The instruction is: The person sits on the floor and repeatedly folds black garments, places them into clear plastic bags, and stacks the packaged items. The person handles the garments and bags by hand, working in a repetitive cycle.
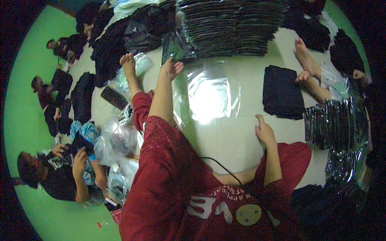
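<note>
My left hand [173, 69] is stretched far forward, at the near edge of a black garment in a clear bag [177, 45]. Thumb and forefinger appear to pinch that edge, while the other fingers stick out. The packet lies askew against a tall stack of bagged black garments [233, 28]. My right hand [264, 131] hovers over the floor, empty, forefinger extended and thumb apart. Just beyond it lies a folded black garment pile [283, 93]. Between my hands a clear plastic bag [209, 90] rests flat on the tiles, shining with glare.
To the right stand rows of bagged black packets [335, 124], near another person's bare feet [311, 76]. Loose clear plastic bags [116, 140] and a dark phone-like object [113, 98] lie left of my leg. A person in black [60, 172] sits at left. A dark cable [223, 166] crosses my lap.
</note>
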`<state>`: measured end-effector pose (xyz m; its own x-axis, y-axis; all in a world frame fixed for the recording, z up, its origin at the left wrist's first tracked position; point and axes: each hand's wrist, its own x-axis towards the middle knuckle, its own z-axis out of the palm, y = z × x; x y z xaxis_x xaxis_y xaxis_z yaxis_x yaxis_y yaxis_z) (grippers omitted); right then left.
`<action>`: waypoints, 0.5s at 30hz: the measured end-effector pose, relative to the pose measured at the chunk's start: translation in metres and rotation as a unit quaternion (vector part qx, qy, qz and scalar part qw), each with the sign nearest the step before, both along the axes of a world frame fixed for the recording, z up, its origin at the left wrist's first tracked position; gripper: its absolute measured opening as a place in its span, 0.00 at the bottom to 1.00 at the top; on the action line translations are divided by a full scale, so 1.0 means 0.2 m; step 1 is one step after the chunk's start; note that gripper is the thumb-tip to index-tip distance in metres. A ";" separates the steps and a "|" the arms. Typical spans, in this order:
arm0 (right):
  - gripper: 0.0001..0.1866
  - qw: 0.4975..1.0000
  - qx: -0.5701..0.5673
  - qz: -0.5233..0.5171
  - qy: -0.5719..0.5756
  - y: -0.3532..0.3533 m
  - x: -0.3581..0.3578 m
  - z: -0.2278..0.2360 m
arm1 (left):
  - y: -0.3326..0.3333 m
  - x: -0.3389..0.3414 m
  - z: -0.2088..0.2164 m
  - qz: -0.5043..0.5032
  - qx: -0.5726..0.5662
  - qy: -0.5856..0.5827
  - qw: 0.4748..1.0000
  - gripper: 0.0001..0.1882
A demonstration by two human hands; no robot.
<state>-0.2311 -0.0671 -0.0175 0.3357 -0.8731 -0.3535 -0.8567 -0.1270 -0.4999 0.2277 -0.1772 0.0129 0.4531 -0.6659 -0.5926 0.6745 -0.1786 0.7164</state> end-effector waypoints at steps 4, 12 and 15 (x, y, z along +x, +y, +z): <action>0.24 1.000 -0.008 0.011 -0.010 0.00 -0.01 -0.01 | -0.08 -0.03 -0.04 0.005 -0.091 0.091 0.992 0.14; 0.24 1.000 -0.008 -0.001 -0.001 0.00 -0.01 -0.03 | -0.09 -0.09 0.00 0.052 -0.138 0.186 0.972 0.11; 0.25 1.000 -0.003 -0.001 0.002 0.00 -0.01 -0.03 | 0.08 -0.21 0.01 -0.008 -0.129 -0.022 0.991 0.11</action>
